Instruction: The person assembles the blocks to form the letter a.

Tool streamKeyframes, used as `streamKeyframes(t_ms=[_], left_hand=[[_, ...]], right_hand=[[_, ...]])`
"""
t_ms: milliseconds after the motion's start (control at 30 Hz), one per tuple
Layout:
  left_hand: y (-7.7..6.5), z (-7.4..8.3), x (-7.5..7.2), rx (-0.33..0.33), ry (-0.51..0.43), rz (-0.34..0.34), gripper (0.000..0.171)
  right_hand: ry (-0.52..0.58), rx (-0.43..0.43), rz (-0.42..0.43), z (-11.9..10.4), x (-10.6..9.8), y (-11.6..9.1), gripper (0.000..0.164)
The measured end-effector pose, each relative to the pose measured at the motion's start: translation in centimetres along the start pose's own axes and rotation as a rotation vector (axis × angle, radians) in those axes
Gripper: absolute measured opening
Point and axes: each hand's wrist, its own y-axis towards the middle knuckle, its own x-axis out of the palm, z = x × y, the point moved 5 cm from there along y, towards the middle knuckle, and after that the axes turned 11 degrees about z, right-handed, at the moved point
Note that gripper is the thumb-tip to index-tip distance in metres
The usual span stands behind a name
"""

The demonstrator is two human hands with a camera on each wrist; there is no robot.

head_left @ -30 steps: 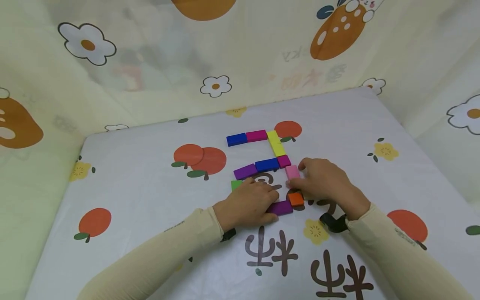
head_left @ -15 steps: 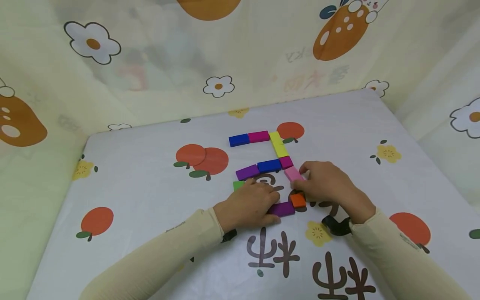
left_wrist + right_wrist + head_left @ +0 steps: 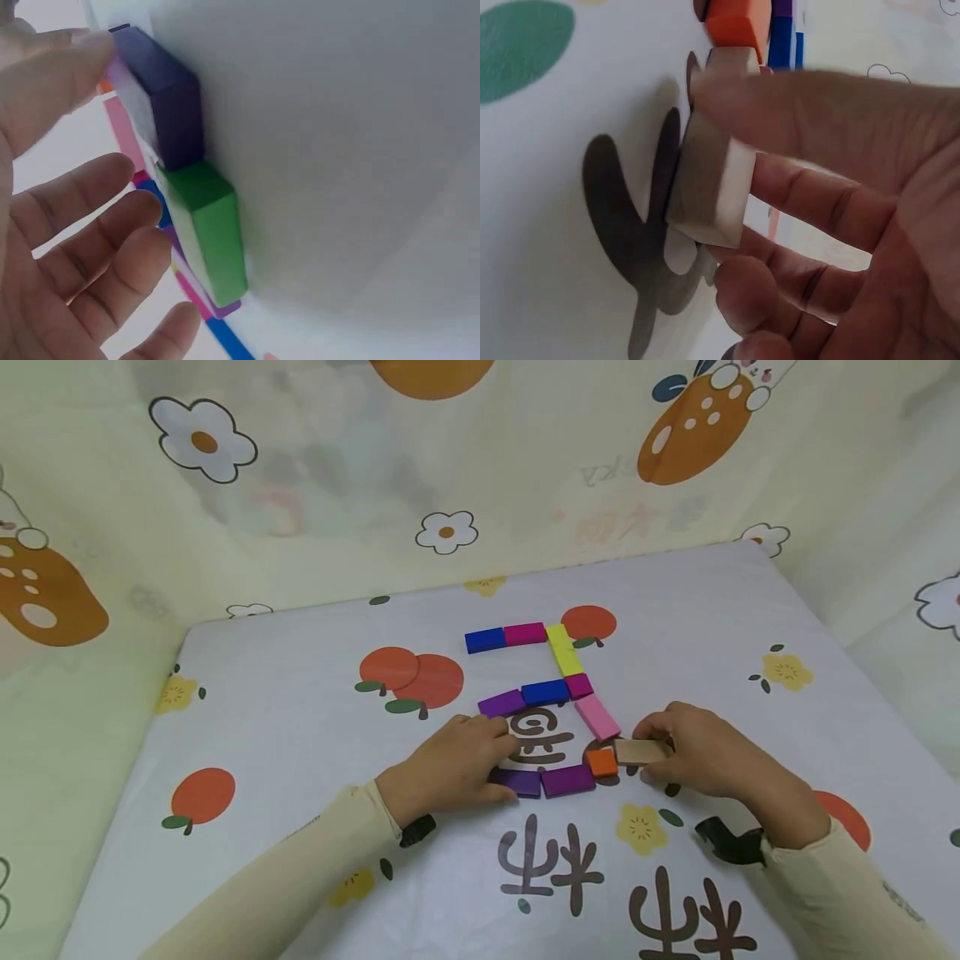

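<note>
My right hand [image 3: 705, 756] pinches a plain wooden block [image 3: 641, 752] between thumb and fingers; its left end meets the orange block [image 3: 602, 763]. In the right wrist view the thumb lies across this wooden block [image 3: 712, 180]. My left hand [image 3: 450, 768] is at the left end of the lower row, its thumb at a dark purple block [image 3: 521, 782]. The left wrist view shows its fingers loosely bent and apart beside a green block [image 3: 206, 232], which the hand hides in the head view. A purple block [image 3: 567, 780] joins the dark purple and orange ones.
Above, a slanted pink block [image 3: 597, 717] ends near the orange block. A magenta square [image 3: 578, 686], yellow block [image 3: 565, 650], magenta block [image 3: 524, 633] and blue block [image 3: 485, 640] continue upward. Another blue block [image 3: 545, 693] and purple block [image 3: 502, 703] form the middle row.
My right hand has tilted the pink block, let go of it, moved right and down, and taken hold of the wooden block. My left hand has shifted left, uncovering the dark purple block.
</note>
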Motion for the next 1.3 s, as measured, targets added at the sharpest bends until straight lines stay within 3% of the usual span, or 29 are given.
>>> streamKeyframes(t_ms=[367, 667, 1300], left_hand=[[-0.48, -0.03, 0.34, 0.027, -0.03, 0.009, 0.037], [-0.61, 0.08, 0.29, 0.042, -0.02, 0.029, 0.036], [-0.66, 0.05, 0.39, 0.052, -0.003, 0.023, 0.036]], right_hand=[[0.003, -0.007, 0.03, -0.29, 0.41, 0.24, 0.034], [-0.002, -0.054, 0.029, -0.64, 0.4, 0.43, 0.048], [0.009, -0.116, 0.013, -0.8, 0.51, 0.4, 0.039]])
